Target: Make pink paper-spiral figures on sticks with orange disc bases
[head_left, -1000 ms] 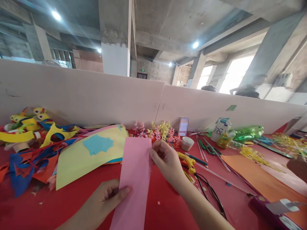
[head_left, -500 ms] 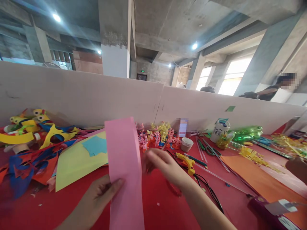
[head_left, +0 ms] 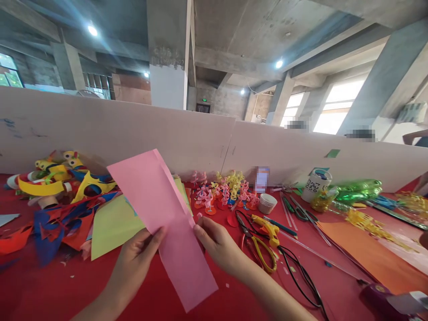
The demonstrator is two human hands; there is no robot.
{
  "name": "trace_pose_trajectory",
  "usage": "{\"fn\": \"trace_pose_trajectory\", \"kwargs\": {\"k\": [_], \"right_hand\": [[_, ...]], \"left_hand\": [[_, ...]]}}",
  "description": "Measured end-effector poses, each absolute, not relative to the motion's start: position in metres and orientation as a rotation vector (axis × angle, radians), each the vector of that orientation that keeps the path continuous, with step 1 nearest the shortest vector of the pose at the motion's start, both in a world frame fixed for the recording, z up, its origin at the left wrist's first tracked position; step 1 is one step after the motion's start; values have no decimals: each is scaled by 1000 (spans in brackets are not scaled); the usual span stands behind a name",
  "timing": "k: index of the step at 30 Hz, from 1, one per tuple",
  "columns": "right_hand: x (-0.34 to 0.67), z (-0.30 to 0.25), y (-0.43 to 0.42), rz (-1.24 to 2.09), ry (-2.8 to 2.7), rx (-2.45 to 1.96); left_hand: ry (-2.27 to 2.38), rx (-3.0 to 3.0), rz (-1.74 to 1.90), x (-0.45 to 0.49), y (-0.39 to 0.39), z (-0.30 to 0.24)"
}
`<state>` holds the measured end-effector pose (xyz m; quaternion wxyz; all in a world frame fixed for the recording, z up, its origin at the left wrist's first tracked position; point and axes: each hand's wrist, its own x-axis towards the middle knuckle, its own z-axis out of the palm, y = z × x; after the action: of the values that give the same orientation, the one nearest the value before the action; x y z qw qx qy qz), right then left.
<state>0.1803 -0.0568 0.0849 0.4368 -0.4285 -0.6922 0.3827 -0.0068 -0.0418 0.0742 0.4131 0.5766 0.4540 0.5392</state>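
Observation:
A long sheet of pink paper (head_left: 167, 200) is held up aslant over the red table, its top leaning left. A narrow strip along its right edge looks folded over. My left hand (head_left: 140, 252) grips the sheet's left edge, thumb in front and fingers curled behind. My right hand (head_left: 217, 243) is closed in a pinch at the right edge, by the folded strip; a tiny pink bit shows at its fingertips. Behind the sheet lies yellow-green paper (head_left: 112, 229), partly covered. Red-and-yellow-handled scissors (head_left: 262, 254) rest to the right of my right hand.
Curly paper figures (head_left: 225, 194) stand by the white partition (head_left: 187, 133). To the right are a yellow glue gun (head_left: 269, 229) with a black cord, a small white cup (head_left: 267, 203), green scissors (head_left: 302, 214) and orange paper (head_left: 361, 249). Colourful cut scraps (head_left: 56, 223) lie left.
The pink sheet has tipped from nearly upright to leaning left. My right hand, blurred and beside the sheet before, now pinches its right edge. The red-and-yellow scissors have come into sight.

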Motion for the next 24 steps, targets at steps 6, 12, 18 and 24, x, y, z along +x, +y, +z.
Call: {"fn": "trace_pose_trajectory", "kwargs": {"k": [6,12,18,24], "right_hand": [[173,77,-56,652,-1701,-1285],[169,72,-58,700,-1728,-1316],[180,81,-54,410,-1947,-1608],[256,77,-52,234,-2029,-2372]], "left_hand": [[1164,1424,1399,-10,-36,68],[1214,1264,1522,-13,-32,71],[1109,1132,1460,-13,-25,71],[1014,847,1592,-23,-8,79]]}}
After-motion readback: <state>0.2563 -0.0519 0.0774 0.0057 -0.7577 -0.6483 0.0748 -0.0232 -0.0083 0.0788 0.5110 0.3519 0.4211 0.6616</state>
